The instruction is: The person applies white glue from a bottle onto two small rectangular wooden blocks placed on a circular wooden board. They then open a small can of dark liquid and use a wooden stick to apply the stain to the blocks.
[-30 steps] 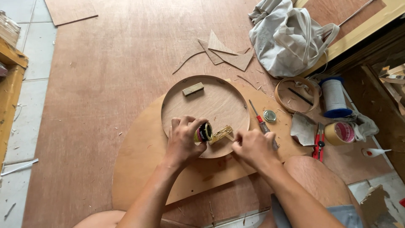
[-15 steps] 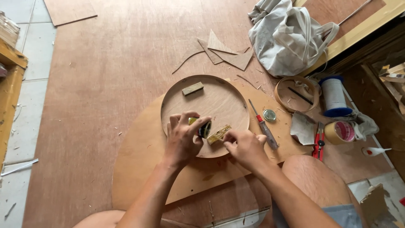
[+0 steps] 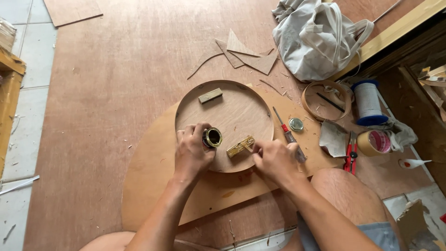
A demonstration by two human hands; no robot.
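Two hands work over a round wooden disc (image 3: 232, 116) that lies on a larger curved plywood cutout (image 3: 153, 186), which itself rests on the plywood-covered floor (image 3: 116, 83). The left hand (image 3: 193, 153) is closed around a small open tin (image 3: 213, 137) at the disc's near-left rim, keeping it upright and steady within reach. The right hand (image 3: 274, 160) pinches a thin stick or brush, too small to make out, against a small wooden block (image 3: 240, 146) lying on the disc just beside the tin; the block's top looks yellowish, as if coated. Keeping tin and block close together means a short path between them.

A second wooden block (image 3: 210, 95) lies at the disc's far side, apart from the hands. The tin's lid (image 3: 296, 124) and a red-handled screwdriver (image 3: 288, 135) lie just off the disc's right edge. Farther right sit a wooden hoop (image 3: 325, 100), a blue spool (image 3: 368, 103), a roll of tape (image 3: 376, 142) and red pliers (image 3: 349, 158). A grey cloth bag (image 3: 320, 37) and plywood offcuts (image 3: 246, 56) lie toward the floor's far edge.
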